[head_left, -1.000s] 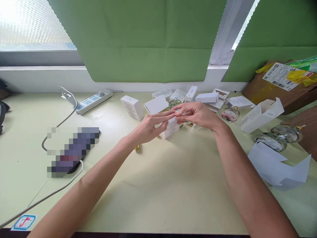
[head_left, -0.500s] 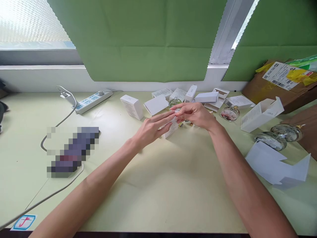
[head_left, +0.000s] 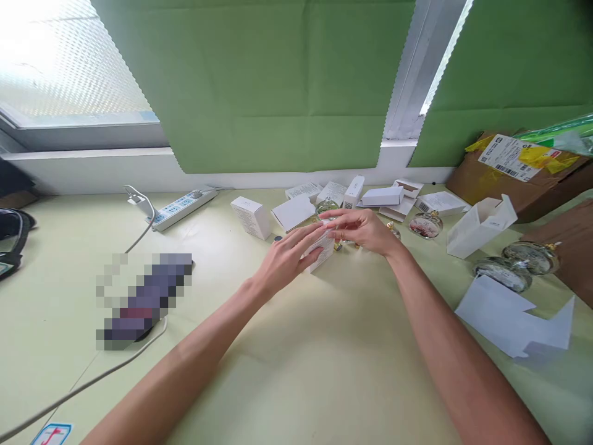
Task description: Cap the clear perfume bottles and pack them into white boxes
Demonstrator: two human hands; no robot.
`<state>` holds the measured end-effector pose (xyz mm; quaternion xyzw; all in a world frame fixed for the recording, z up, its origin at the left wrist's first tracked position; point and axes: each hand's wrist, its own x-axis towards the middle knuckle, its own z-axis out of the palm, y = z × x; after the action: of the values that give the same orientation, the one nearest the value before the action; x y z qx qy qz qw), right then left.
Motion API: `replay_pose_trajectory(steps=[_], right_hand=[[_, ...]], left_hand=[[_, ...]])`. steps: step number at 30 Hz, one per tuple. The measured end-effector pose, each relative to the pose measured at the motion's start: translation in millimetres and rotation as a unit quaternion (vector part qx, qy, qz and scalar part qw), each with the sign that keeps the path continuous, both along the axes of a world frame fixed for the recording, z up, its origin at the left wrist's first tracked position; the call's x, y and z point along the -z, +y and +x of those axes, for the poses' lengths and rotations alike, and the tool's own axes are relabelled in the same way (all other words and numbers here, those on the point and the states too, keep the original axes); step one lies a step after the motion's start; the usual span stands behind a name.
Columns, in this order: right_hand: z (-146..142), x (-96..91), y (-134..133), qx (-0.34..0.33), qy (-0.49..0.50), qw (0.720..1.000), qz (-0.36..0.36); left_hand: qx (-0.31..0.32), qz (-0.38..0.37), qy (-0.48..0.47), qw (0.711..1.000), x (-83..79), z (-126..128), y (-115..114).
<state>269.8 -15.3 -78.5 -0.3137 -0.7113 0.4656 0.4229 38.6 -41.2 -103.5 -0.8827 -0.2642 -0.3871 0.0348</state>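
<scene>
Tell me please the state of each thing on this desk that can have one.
small white box: upright, gripped by left hand; right hand fingertips at its top
standing white box: closed
white carton at right: open, on its side
power strip: one plug in
round bottle: lying down, capped
white card: unfolded flat

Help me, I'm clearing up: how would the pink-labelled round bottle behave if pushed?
The bottle looks rounded and rests on a smooth table, so it would probably slide or roll. It appears to be clear glass: likely heavy for its size and breakable if knocked.
</scene>
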Motion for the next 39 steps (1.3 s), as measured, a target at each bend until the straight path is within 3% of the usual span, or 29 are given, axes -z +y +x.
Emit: replay_pose_trajectory(steps=[8, 17, 24, 29, 33, 39], right_hand=[[2, 12.5, 7, -0.01, 0.028, 1.0, 0.01], [-1, 15.2, 6, 0.001, 0.036, 0.999, 0.019], [4, -12.2, -5, 0.034, -0.106, 0.994, 0.014], [0, -27.6, -12, 0.071, -0.122, 0.99, 0.007], [-8, -20.6, -8, 0.036, -0.097, 0.994, -0.03], [-12, -13.8, -7, 0.02, -0.105, 0.988, -0.115]], left_hand=[[0.01, 0.039, -0.049, 0.998, 10.3, 5, 4], [0.031, 0.01, -0.087, 0.996, 11.8, 6, 5], [0.041, -0.092, -0.065, 0.993, -16.6, -10, -2], [0.036, -0.301, -0.055, 0.951, -34.8, -18, 7], [0.058, -0.38, -0.028, 0.923, -36.6, -14, 8], [0.081, -0.494, -0.063, 0.863, -28.4, -13, 10]])
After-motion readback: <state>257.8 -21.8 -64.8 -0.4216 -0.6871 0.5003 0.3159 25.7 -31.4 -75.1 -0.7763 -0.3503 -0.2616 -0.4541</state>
